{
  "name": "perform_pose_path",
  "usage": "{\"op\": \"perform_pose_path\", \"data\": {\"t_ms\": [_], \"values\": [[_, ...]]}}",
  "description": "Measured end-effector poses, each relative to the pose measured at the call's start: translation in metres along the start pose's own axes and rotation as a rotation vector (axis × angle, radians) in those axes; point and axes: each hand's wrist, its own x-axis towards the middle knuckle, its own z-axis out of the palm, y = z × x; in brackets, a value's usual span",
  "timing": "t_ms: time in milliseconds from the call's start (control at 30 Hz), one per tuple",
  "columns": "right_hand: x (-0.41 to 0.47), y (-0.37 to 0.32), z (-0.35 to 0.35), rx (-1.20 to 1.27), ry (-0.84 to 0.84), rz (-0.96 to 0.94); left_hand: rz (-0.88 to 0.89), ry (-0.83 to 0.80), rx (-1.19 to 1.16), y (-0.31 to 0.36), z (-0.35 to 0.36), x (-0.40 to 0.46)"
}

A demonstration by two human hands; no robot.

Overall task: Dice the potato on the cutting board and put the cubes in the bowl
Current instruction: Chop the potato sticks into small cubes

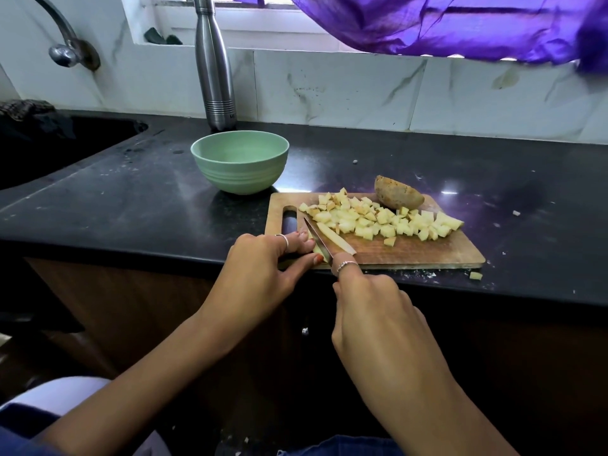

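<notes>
Black stone counter (131, 199); wooden cutting board (411, 251) heaped with pale potato cubes (378, 222). Left hand (260, 268) fingers pinching potato strip (335, 240); right hand (371, 311) curled round steel knife (317, 240). Green bowl (240, 166) beside board.

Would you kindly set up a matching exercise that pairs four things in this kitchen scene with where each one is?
Things:
1. green bowl
2. steel bottle
3. unpeeled potato half
4. stray potato cube

Places:
A. on the far right corner of the cutting board
B. on the counter, off the board's near right corner
C. upright against the tiled wall, behind the bowl
D. on the counter, just beyond the board's far left corner

Pairs: 1-D, 2-C, 3-A, 4-B
</notes>
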Motion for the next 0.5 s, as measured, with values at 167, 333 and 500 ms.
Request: {"op": "perform_pose_path", "data": {"t_ms": [167,333,500], "values": [[0.012,-0.006,-0.003,0.007,-0.004,0.007,-0.018,-0.023,0.019,0.004,-0.003,-0.001],[0.009,-0.009,-0.010,-0.040,-0.044,-0.025,-0.051,-0.061,0.096,0.006,-0.005,0.001],[-0.003,-0.013,-0.019,-0.101,-0.072,-0.036,-0.022,-0.093,0.180,0.005,-0.004,0.001]]}}
